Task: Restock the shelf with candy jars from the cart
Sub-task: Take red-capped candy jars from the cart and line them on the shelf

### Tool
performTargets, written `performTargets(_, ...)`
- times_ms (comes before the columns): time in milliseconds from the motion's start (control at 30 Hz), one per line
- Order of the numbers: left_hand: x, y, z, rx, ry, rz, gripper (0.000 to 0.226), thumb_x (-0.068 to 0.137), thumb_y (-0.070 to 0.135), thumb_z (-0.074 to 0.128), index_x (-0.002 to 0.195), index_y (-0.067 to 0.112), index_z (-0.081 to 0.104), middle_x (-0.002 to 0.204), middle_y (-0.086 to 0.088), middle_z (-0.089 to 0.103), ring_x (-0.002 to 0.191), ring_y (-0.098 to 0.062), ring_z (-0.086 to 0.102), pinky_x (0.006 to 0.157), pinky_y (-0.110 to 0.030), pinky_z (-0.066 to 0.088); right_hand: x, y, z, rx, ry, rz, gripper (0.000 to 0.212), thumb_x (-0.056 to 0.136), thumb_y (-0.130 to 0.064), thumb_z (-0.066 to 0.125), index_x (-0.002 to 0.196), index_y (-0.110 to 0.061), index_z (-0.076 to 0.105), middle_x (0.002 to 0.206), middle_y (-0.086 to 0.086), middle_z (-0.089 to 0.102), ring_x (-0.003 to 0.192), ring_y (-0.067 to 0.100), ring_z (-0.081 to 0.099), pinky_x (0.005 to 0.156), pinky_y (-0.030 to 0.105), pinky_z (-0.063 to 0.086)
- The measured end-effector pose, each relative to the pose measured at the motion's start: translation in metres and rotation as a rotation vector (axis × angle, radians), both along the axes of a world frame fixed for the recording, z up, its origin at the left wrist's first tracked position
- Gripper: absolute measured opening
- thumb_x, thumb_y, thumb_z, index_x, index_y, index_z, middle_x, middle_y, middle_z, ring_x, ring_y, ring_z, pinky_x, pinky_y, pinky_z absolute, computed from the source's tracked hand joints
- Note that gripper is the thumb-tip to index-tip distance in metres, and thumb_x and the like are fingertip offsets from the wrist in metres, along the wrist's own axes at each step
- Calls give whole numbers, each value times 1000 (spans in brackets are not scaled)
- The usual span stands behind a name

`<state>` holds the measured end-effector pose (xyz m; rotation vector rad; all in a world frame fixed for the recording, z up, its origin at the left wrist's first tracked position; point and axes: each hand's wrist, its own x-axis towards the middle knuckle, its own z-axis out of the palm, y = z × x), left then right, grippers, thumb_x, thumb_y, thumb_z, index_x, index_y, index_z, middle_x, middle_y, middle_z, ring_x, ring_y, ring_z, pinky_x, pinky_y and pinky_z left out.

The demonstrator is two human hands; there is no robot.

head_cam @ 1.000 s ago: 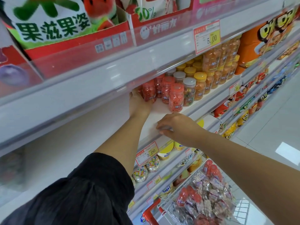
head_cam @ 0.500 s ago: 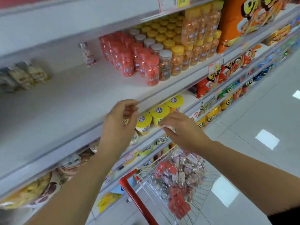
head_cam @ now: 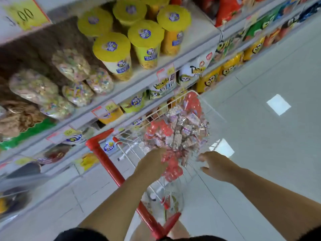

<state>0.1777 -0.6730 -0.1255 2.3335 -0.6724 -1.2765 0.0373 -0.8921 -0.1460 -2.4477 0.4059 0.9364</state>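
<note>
Over the cart [head_cam: 107, 162], left hand [head_cam: 152, 165] hides its grip; right hand [head_cam: 216, 166] spreads open.

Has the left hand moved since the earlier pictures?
Yes. The left hand was up above the yellow-lid tubs; now it is well below them, down at the candy jars in the cart.
</note>
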Motion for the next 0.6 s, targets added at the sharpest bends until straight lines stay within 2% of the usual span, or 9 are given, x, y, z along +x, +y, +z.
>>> performTargets(67,-11,-2,-34,129,-20,-151,48,99,29,55,145,28,42,139,-4,48,122,-24,52,97,-36,47,-11,3,-24,9,41,72,44,92,-38,62,135,-30,56,128,-4,61,123,16,50,103,30,40)
performTargets(200,-24,-10,-87,205,-162,-448,60,97,13,51,148,38,34,152,-8,34,132,-32,44,94,-48,52,-17,3,-52,59,-24,120,40,87,-44,71,123,-27,68,119,-7,66,121,14,50,103,27,38)
performTargets(333,-37,-28,-125,164,-284,-706,51,95,16,54,143,29,45,153,-8,32,137,-34,39,95,-50,50,-17,-1,-65,85,-98,152,36,86,-43,72,117,-26,72,119,-9,69,123,15,49,103,30,39)
performTargets(400,-46,-36,-140,231,-226,-757,43,97,23,54,140,23,50,155,-10,31,140,-35,33,102,-54,43,-17,-3,-69,103,-105,189,36,86,-44,71,117,-25,73,119,-9,70,122,17,50,104,30,37)
performTargets(500,-57,-47,-161,306,-251,-741,45,89,26,64,133,22,55,156,-12,21,138,-42,27,94,-62,46,-20,-4,-74,142,-175,208,33,81,-41,77,107,-21,77,110,-4,74,113,25,59,100,34,42)
performTargets(600,-62,-51,-171,370,-271,-706,51,90,27,62,139,26,48,156,-13,21,137,-43,29,93,-61,46,-21,-2,-71,135,-162,215,35,86,-41,71,115,-22,74,116,-6,72,117,22,54,101,30,37)
